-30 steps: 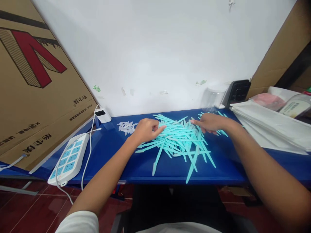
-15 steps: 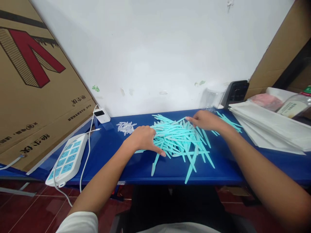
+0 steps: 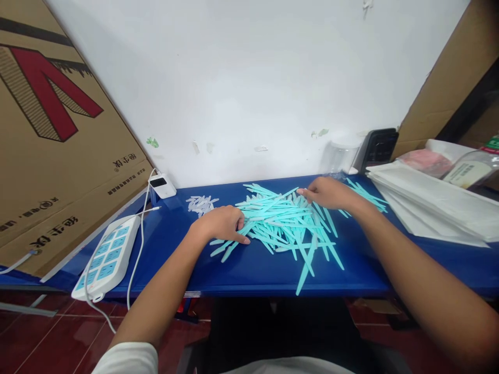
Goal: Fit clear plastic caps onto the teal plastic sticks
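Observation:
A heap of turquoise eyebrow razors (image 3: 280,218) lies on the blue tabletop (image 3: 257,275), the razors crossing in all directions. At the heap's left edge is my left hand (image 3: 222,224), its fingers curled and its thumb low, with razors between them; some razor ends stick out below the hand. My right hand (image 3: 322,192) is at the heap's upper right, thumb and forefinger pinching the end of a razor. A small pile of pale translucent pieces (image 3: 200,204) lies behind my left hand. More turquoise razors (image 3: 366,193) lie behind my right wrist.
On the left are a power strip (image 3: 109,259), a white device with a screen (image 3: 162,185) and a large cardboard box (image 3: 70,156). White sheets (image 3: 432,208), a bottle (image 3: 473,166), a clear container (image 3: 343,156) and a black object (image 3: 382,148) stand or lie at right.
My left hand has moved slightly left and its fingers have drawn in. The razor that pointed toward me below its thumb has shifted; razor ends now stick out leftward. My right hand is nearly still.

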### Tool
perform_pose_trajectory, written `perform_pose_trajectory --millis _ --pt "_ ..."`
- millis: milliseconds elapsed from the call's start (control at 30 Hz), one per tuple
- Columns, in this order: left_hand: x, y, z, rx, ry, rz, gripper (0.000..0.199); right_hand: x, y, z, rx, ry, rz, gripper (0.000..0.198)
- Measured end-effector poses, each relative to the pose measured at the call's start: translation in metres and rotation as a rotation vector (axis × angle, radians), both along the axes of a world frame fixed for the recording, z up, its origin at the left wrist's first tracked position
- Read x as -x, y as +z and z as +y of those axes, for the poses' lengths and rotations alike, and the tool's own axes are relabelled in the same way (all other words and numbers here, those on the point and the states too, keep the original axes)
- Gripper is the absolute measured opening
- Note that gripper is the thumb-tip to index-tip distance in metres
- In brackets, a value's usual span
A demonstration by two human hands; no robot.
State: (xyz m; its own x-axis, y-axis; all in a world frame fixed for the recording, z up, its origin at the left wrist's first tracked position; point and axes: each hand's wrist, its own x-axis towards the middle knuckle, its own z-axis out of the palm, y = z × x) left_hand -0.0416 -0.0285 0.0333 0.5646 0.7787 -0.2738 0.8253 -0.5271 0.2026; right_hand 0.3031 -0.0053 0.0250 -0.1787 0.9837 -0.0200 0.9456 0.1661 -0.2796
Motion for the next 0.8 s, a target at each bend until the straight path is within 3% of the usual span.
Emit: perform_pose_trajectory --millis 167,233,500,700,800 --pt "0.005 -0.003 0.004 -0.021 0.069 -0.019 0.058 0.001 0.002 -0.002 -0.011 0.013 -0.004 0.069" --pt "0.006 -0.005 0.006 0.001 0.078 -0.019 0.052 0.001 0.002 -0.002 -0.014 0.016 -0.006 0.069" --pt "0.004 -0.01 0.009 -0.027 -0.081 -0.026 0.042 0.0 -0.002 0.0 -0.013 0.018 -0.017 0.064" --pt "0.01 -0.002 0.012 0.169 0.004 -0.074 0.034 0.0 -0.001 0.001 -0.013 0.024 -0.003 0.06" --pt "0.01 -0.001 0.014 0.041 0.022 -0.09 0.036 -0.001 -0.003 0.003 -0.025 0.027 -0.01 0.055"
